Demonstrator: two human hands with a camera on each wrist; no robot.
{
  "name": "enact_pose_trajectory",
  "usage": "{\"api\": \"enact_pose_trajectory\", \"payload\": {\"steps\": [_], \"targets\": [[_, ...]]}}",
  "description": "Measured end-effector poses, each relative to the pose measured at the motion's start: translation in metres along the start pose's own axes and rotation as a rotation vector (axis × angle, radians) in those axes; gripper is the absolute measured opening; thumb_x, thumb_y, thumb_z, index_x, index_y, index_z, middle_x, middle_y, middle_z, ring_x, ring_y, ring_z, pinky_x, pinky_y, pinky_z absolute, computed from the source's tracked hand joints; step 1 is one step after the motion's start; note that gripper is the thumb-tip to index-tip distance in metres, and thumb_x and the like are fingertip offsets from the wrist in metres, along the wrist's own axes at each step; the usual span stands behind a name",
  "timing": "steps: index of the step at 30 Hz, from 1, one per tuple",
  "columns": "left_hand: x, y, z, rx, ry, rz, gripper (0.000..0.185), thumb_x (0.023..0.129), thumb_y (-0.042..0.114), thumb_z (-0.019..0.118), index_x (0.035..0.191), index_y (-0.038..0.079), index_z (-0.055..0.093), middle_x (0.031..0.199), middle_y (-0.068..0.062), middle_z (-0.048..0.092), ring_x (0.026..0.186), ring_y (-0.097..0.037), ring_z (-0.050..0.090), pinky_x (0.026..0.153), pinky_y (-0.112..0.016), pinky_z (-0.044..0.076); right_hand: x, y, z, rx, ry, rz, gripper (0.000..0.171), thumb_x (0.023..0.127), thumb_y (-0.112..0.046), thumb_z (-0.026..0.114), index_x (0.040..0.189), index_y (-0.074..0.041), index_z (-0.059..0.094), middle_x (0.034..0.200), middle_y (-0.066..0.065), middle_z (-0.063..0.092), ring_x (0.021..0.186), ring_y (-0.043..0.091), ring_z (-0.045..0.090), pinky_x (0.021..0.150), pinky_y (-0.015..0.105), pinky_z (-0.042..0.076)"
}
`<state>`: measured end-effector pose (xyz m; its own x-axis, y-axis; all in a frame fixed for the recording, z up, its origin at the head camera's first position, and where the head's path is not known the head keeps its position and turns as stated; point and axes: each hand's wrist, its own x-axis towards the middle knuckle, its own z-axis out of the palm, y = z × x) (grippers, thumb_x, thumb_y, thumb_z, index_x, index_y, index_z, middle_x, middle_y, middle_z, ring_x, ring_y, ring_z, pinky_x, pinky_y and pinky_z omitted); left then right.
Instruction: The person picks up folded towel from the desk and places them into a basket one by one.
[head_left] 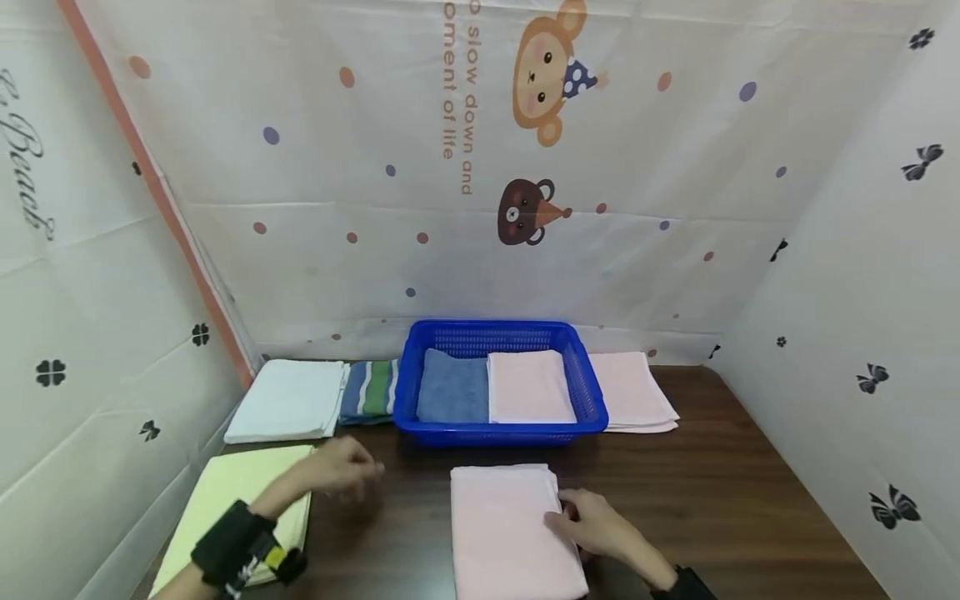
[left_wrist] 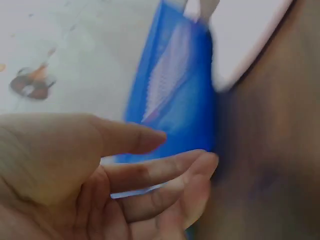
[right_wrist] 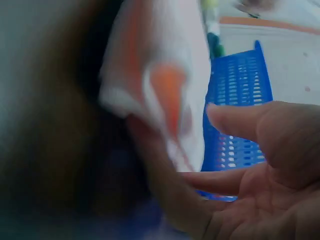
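Observation:
A folded pink towel (head_left: 506, 533) lies on the dark wooden table (head_left: 712, 500) in front of a blue plastic basket (head_left: 498, 429). My right hand (head_left: 588, 518) rests at this towel's right edge, thumb on top. In the right wrist view, the straight fingers of my right hand (right_wrist: 177, 145) reach to the edge of the pink towel (right_wrist: 165, 70), with the thumb held apart. My left hand (head_left: 341, 471) hovers over bare table left of the towel, fingers relaxed and holding nothing. The left wrist view shows my left hand (left_wrist: 185, 150) empty near the blue basket (left_wrist: 175, 85).
The basket holds a folded blue towel (head_left: 452, 387) and a pink one (head_left: 528, 386). A white towel (head_left: 288, 400) and a striped towel (head_left: 371, 390) lie to its left, a pink stack (head_left: 633, 392) to its right. A yellow towel (head_left: 240, 508) lies front left. Printed sheets wall three sides.

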<state>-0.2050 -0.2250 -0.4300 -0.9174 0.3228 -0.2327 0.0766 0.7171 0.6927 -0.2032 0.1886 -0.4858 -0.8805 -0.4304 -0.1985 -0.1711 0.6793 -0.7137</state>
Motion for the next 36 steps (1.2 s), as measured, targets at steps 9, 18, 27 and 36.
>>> {"api": "enact_pose_trajectory", "payload": {"steps": [9,18,27,36], "targets": [[0.004,0.005,0.079,-0.205,-0.158,0.004,0.039,0.093,0.026,0.072,0.107,-0.01,0.069,0.072,-0.001,0.065,0.059,-0.01,0.061,0.053,-0.028,0.057,0.003,-0.004,0.014,0.421,-0.108,0.04,0.062,0.107,-0.015,0.048,0.142,0.031,0.024,0.109,0.028,0.064,0.089,0.028,0.073,0.063,0.041,0.064],[0.01,0.008,0.095,-0.573,0.016,-0.278,0.041,0.092,0.013,0.068,0.12,-0.016,0.06,0.085,-0.013,0.073,0.069,-0.017,0.071,0.062,-0.034,0.063,0.014,-0.012,0.023,0.689,-0.131,0.154,0.083,0.103,-0.017,0.058,0.147,0.028,0.004,0.113,0.021,0.068,0.098,0.022,0.07,0.075,0.042,0.064],[0.015,0.007,0.098,-0.574,-0.01,-0.294,0.022,0.091,0.014,0.072,0.101,-0.005,0.067,0.079,-0.011,0.071,0.061,-0.012,0.069,0.059,-0.032,0.062,0.023,-0.018,0.028,0.601,-0.135,0.165,0.058,0.1,-0.024,0.065,0.139,0.016,0.047,0.089,0.003,0.073,0.074,0.011,0.069,0.059,0.03,0.061],[0.019,0.007,0.101,-0.526,0.033,-0.283,0.016,0.089,0.008,0.074,0.095,-0.004,0.065,0.073,-0.009,0.066,0.054,-0.01,0.066,0.055,-0.029,0.061,0.03,-0.01,0.027,0.81,-0.278,0.319,0.034,0.098,-0.041,0.066,0.098,-0.007,0.065,0.086,-0.003,0.067,0.076,0.007,0.061,0.058,0.017,0.052]]}}
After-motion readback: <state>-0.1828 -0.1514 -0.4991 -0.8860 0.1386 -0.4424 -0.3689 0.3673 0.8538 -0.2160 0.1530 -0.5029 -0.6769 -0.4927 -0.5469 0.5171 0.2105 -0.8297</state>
